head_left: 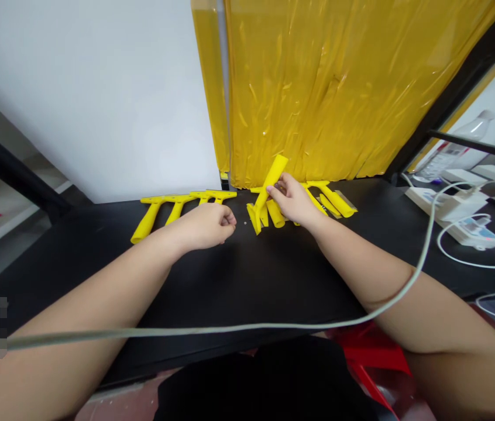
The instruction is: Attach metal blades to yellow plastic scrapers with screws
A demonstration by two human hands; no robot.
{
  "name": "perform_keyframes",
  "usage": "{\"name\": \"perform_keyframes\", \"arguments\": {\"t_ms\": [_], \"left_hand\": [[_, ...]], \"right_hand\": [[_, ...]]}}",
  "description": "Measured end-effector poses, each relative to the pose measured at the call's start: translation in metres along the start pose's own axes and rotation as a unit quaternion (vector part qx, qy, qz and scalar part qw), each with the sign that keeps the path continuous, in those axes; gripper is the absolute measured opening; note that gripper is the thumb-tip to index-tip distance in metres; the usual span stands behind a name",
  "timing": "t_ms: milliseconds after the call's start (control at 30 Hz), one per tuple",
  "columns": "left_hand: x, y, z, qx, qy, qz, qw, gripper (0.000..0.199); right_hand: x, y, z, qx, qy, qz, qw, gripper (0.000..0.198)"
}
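My right hand grips a yellow scraper by its handle, pinched between thumb and fingers. The handle points up and its flat head tilts down near the black table. Fingers curled, my left hand is closed just above the table; whatever is inside it, if anything, is hidden. Behind it, several T-shaped yellow scrapers lie in a row, partly covered by the hand and forearm. More yellow scrapers with thin plates lie behind and beside my right hand. A tiny speck rests on the table between the hands.
The black table backs onto a white panel and yellow plastic sheeting. A pale cable crosses in front of both forearms. White power strips and a clear bottle are at right.
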State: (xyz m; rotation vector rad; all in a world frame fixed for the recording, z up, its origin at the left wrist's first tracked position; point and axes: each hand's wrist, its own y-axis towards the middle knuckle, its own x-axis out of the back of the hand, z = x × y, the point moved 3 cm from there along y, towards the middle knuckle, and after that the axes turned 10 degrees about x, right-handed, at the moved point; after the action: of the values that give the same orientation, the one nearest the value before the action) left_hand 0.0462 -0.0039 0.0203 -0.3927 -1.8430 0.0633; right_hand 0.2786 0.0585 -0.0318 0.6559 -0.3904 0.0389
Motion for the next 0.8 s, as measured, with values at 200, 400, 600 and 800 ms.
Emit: {"name": "perform_keyframes", "arguments": {"t_ms": [200, 400, 600, 800], "left_hand": [[-0.005, 0.002, -0.001, 0.010, 0.065, -0.015, 0.998, 0.035], [-0.003, -0.003, -0.002, 0.021, 0.080, -0.022, 0.996, 0.033], [-0.010, 0.000, -0.001, 0.008, 0.071, -0.008, 0.997, 0.032], [-0.011, 0.000, 0.001, 0.009, 0.086, -0.004, 0.996, 0.031]], "right_hand": [[-0.010, 0.001, 0.008, -0.011, 0.112, 0.003, 0.994, 0.014], [-0.017, -0.005, 0.000, -0.012, 0.011, -0.001, 1.000, 0.027], [-0.002, 0.001, -0.007, -0.013, 0.010, -0.014, 1.000, 0.032], [0.014, 0.001, 0.006, 0.005, 0.071, 0.035, 0.997, 0.032]]}}
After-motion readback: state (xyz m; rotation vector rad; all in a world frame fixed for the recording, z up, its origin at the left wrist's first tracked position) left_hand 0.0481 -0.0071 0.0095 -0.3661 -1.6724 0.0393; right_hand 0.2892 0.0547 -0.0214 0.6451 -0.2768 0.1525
